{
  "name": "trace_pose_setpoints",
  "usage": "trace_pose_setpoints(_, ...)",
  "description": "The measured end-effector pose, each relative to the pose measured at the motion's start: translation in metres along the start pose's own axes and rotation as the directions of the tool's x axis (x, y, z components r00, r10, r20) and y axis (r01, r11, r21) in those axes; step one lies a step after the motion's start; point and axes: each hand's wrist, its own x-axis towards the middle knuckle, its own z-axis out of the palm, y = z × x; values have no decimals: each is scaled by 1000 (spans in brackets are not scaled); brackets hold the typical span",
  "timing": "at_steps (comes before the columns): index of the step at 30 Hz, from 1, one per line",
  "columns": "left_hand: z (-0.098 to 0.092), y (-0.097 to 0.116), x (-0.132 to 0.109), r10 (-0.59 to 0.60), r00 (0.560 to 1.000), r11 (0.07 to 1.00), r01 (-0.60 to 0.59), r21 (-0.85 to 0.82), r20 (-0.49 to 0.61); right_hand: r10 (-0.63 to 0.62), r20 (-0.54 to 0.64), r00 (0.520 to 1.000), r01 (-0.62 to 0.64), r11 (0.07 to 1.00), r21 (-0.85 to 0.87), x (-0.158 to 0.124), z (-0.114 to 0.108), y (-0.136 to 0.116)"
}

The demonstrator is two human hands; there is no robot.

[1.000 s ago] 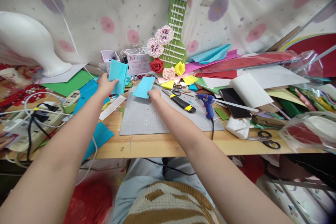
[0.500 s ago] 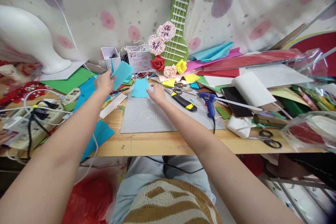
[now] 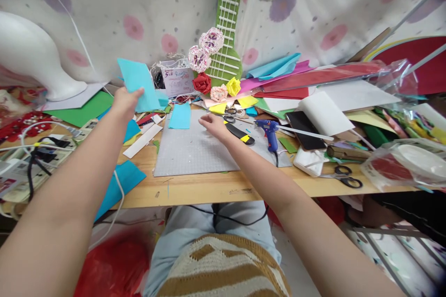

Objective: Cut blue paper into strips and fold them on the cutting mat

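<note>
My left hand (image 3: 126, 102) grips a light-blue sheet of paper (image 3: 140, 84), raised above the left part of the table. Over the grey cutting mat (image 3: 195, 158) hovers my right hand (image 3: 213, 126), its fingers apart and holding nothing. A smaller light-blue paper piece (image 3: 180, 116) lies at the mat's back left, just left of that hand. Right of the hand rest a black and yellow utility knife (image 3: 240, 133) and a blue glue gun (image 3: 268, 132). A green guitar-shaped craft (image 3: 226, 58) with paper flowers leans at the back.
Power strips with cables (image 3: 45, 153) crowd the left side. A white mannequin head (image 3: 38, 55) stands behind them. Scissors (image 3: 343, 177), a phone (image 3: 306, 131) and a plastic bag (image 3: 400, 164) occupy the right. Coloured paper sheets (image 3: 278, 68) are piled at the back.
My left hand has lifted the light-blue sheet and turned it broadside to view. My right hand has shifted slightly away from the small paper piece. The view has swung a little right.
</note>
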Motion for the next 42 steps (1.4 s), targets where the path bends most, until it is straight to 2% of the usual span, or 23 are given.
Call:
trace_pose_setpoints(2,13,7,-19,-86,980,974,121,-193,182,14,127,992,-50,959,278,-4,3,-5)
trace_pose_setpoints(3,19,8,-29,-118,961,960,175,-218,250,11,184,983,-83,919,384,-6,4,-9)
trace_pose_setpoints(5,31,7,-47,-132,941,955,205,-213,313,12,251,968,-140,854,502,-9,8,-15)
trace_pose_setpoints(9,49,-7,-68,-84,895,972,170,-162,438,62,267,962,-216,772,597,-13,12,-21)
trace_pose_setpoints(13,57,-16,-73,-101,882,983,160,-91,461,145,203,968,-243,729,640,-15,12,-19)
trace_pose_setpoints(16,52,-13,-74,-128,843,985,171,-36,523,171,145,974,-225,744,629,-15,8,-15)
trace_pose_setpoints(18,40,-6,-70,-153,817,987,153,47,556,177,115,978,-210,761,614,-15,2,-12)
trace_pose_setpoints(20,21,1,-58,-184,809,979,101,176,559,190,84,978,-202,777,596,-17,-6,-6)
trace_pose_setpoints(23,-15,8,-28,-184,908,884,-14,466,376,233,92,968,-245,797,553,-22,-19,5)
trace_pose_setpoints(24,-26,8,-17,-172,938,797,-46,602,300,250,112,962,-270,800,536,-25,-22,8)
trace_pose_setpoints(26,-42,5,1,-139,975,551,-71,831,176,271,170,948,-319,810,492,-31,-26,14)
trace_pose_setpoints(27,-46,2,6,-137,981,463,-61,884,140,272,202,941,-337,817,469,-33,-27,16)
trace_pose_setpoints(28,-46,-3,8,-137,983,414,-53,909,120,268,232,935,-347,826,444,-36,-27,18)
trace_pose_setpoints(29,-43,-7,7,-94,988,399,-72,914,119,262,258,930,-352,836,420,-37,-27,19)
trace_pose_setpoints(31,-30,-16,-3,15,989,439,-136,888,144,243,303,921,-348,863,366,-39,-26,20)
trace_pose_setpoints(33,-7,-25,-21,143,963,521,-271,809,230,221,345,912,-328,897,295,-39,-26,20)
trace_pose_setpoints(36,30,-36,-52,316,889,628,-459,628,333,184,389,903,-271,945,182,-36,-26,19)
trace_pose_setpoints(39,59,-48,-80,475,781,646,-622,443,405,184,405,896,-240,967,91,-29,-25,17)
trace_pose_setpoints(42,74,-62,-103,464,638,635,-723,270,615,177,447,877,-201,979,8,-21,-25,17)
